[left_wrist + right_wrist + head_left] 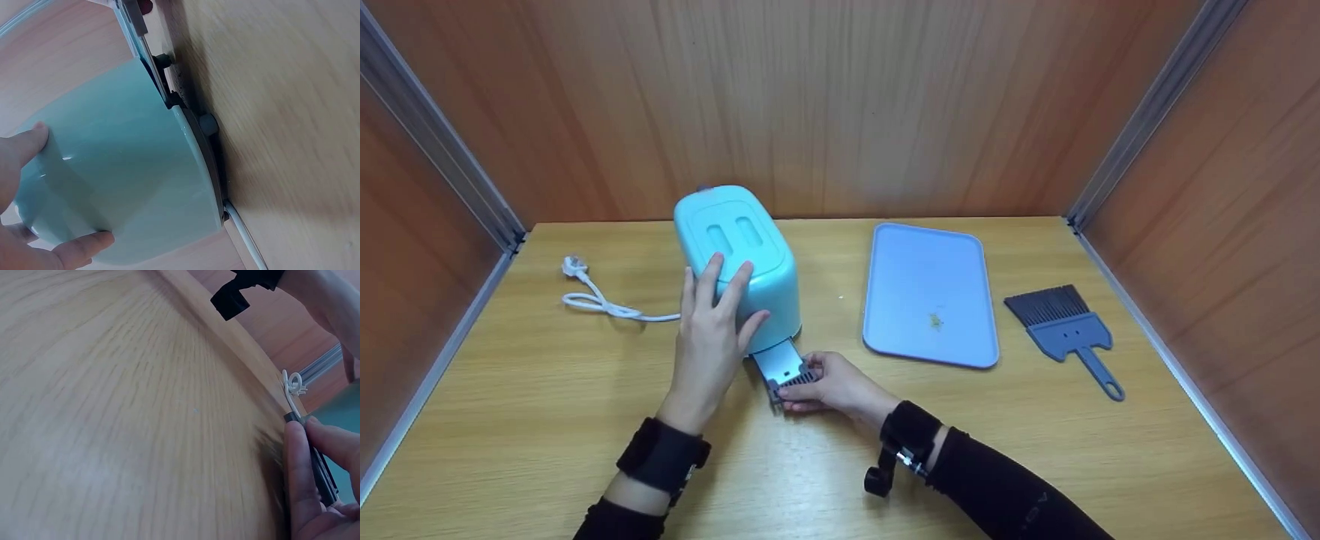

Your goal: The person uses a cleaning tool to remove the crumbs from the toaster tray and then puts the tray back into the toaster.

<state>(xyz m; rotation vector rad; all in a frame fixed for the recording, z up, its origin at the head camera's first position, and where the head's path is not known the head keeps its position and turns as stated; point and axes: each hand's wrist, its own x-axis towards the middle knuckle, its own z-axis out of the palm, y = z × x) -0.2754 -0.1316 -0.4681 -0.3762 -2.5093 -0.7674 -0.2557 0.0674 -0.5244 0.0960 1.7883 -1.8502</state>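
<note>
A turquoise toaster with a lid over its top stands on the table, left of the middle. My left hand rests with spread fingers on its top and near end; the left wrist view shows those fingers lying against the glossy shell. From the toaster's bottom sticks out a metal crumb tray with a dark slotted front edge. My right hand pinches that front edge between thumb and fingers, and in the right wrist view the dark edge shows between them. The tray's far part is hidden inside the toaster.
Right of the toaster lies a blue-violet tray with a few yellowish crumbs on it. A grey-blue hand brush lies further right. The toaster's white cord and plug lie at the left. Wooden panels enclose the table.
</note>
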